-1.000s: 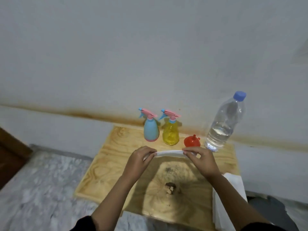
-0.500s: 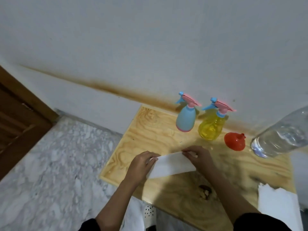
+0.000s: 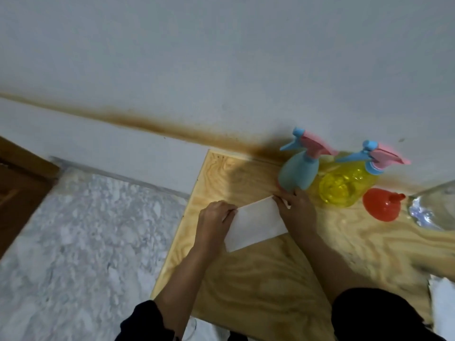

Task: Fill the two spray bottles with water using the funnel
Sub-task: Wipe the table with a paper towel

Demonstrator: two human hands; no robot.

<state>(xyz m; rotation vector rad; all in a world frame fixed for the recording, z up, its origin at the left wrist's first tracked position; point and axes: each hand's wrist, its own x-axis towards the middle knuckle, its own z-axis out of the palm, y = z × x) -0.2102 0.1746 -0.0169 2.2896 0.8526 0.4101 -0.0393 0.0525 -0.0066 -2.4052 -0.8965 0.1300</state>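
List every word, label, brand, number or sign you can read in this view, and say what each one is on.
None: no readable text shows in this view.
Blue spray bottle: plain, no label seen.
Yellow spray bottle: plain, no label seen.
Red funnel: no marking.
Water bottle: mostly out of frame and blurred; no label in view.
White paper, held by the left hand and right hand: blank.

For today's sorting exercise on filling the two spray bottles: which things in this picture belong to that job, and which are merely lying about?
Belong to the job:
blue spray bottle
yellow spray bottle
red funnel
clear water bottle

Lying about or not part of filling:
folded white paper, held at its ends by the left hand and right hand
white sheet at the board's right edge
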